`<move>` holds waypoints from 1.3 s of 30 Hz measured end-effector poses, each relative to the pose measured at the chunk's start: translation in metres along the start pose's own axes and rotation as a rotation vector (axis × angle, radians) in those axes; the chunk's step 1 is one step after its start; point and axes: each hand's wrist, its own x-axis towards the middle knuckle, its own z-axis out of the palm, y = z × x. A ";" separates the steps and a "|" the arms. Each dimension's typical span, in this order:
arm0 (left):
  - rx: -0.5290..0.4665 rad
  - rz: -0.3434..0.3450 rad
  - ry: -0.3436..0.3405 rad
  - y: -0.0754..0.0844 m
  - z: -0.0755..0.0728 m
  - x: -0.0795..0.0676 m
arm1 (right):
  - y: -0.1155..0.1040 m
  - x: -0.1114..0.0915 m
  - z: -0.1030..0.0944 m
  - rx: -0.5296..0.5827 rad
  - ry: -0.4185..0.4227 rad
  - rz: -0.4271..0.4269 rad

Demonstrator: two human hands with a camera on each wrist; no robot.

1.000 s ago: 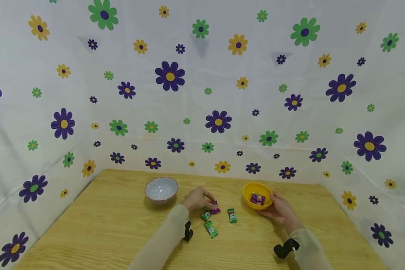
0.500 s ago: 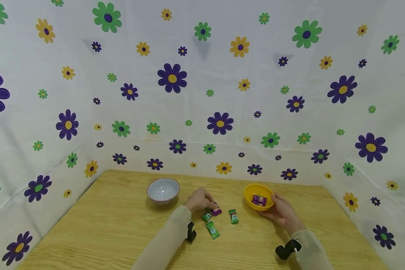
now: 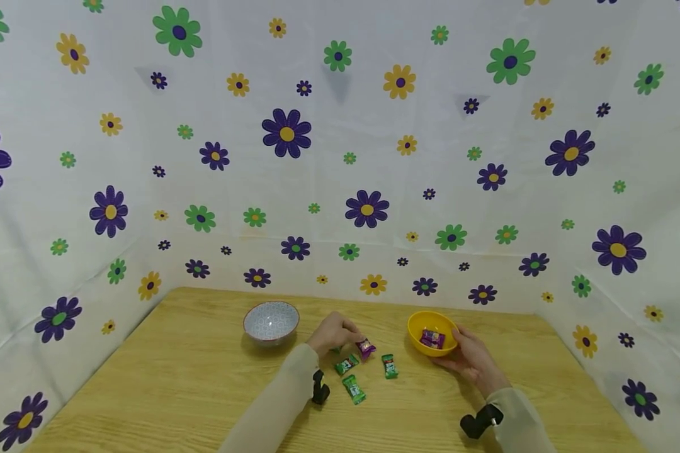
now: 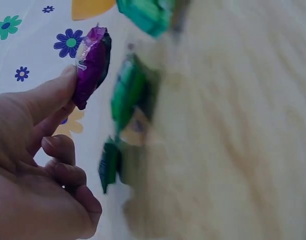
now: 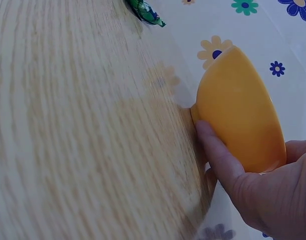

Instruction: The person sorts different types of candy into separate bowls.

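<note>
at table (image 3: 164, 384), left hand (image 3: 332, 333) pinching purple candy (image 4: 92, 69), right hand (image 3: 476, 363) gripping bowl (image 5: 237, 112)

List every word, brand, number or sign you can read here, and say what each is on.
No text can be read.
Green wrappers on the table: pale print, too small to read.
Purple wrapper in the left hand: markings too unclear to read.
Purple wrapping inside the yellow bowl: print too small to read.
</note>
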 end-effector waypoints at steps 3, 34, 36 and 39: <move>0.001 0.025 0.013 0.005 0.002 0.002 | -0.001 0.000 0.000 -0.001 -0.003 0.000; -0.252 -0.171 0.279 0.077 0.076 0.014 | 0.002 -0.001 0.002 0.006 -0.022 -0.008; -0.278 -0.171 0.291 0.079 0.080 0.014 | 0.001 -0.001 0.002 0.009 -0.018 -0.009; -0.324 -0.182 0.304 0.081 0.086 0.013 | 0.001 -0.001 0.002 -0.005 -0.014 -0.012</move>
